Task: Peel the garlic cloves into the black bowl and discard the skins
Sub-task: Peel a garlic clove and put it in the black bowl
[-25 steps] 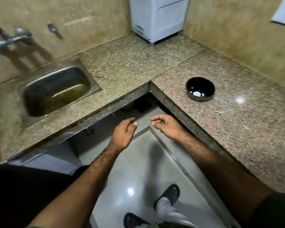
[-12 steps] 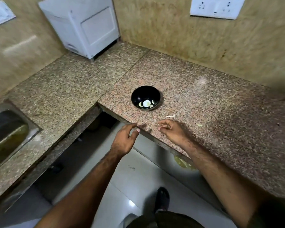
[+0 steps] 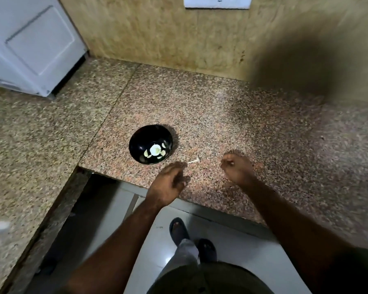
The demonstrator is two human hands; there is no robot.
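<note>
No words, numbers or signs can be read. The white box [image 3: 30, 43] in the corner and the white plate on the wall [image 3: 218, 2] have marks too blurry to make out.

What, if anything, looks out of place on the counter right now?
A pale garlic stem scrap lies loose on the granite counter, between the black bowl and the right hand, rather than being discarded. Nothing else stands out.
</note>
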